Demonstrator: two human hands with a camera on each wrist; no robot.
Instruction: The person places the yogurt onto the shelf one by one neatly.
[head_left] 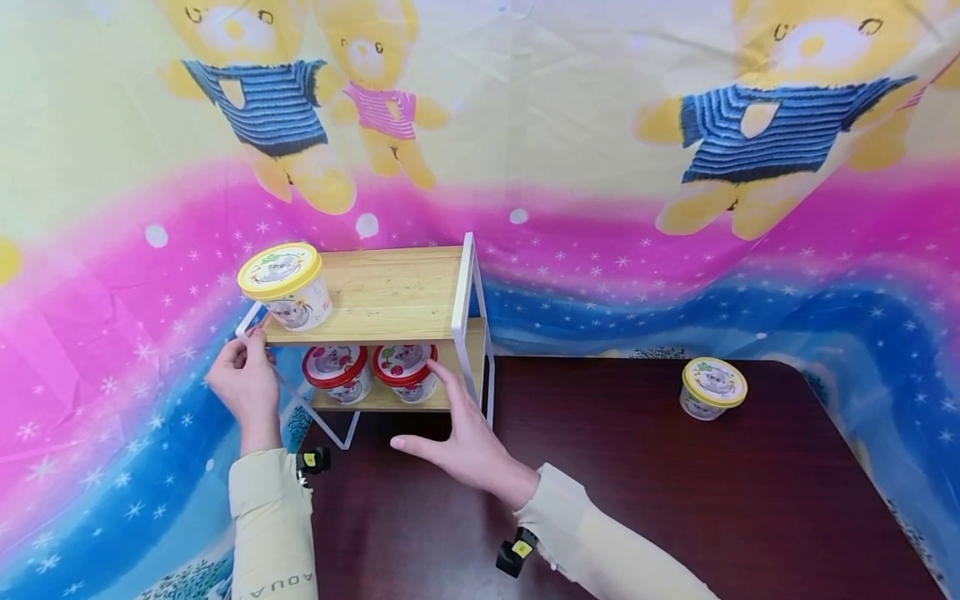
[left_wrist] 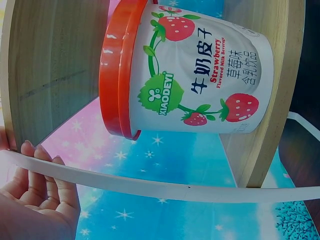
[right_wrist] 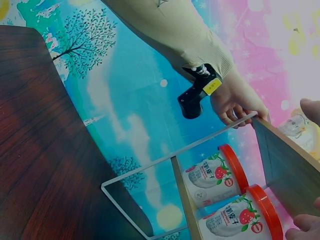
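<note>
My left hand (head_left: 251,387) grips the front left corner of a small two-tier wooden shelf rack (head_left: 397,292), fingers around its white metal frame (left_wrist: 150,186). Just above that hand, a white tub with a yellow lid (head_left: 285,283) stands on the upper board. Two red-lidded tubs sit side by side below, the left tub (head_left: 337,375) and the right tub (head_left: 405,371). Strawberry pictures show on a tub (left_wrist: 200,75) in the left wrist view. My right hand (head_left: 468,437) is held before the lower shelf, thumb and fingers spread, holding nothing; its fingertips overlap the right tub.
Another yellow-lidded tub (head_left: 712,387) stands on the dark wooden table (head_left: 637,500) toward the back right. A cloth printed with bears (head_left: 570,150) hangs close behind the rack. The rack's white right side frame (head_left: 465,308) rises beside my right hand.
</note>
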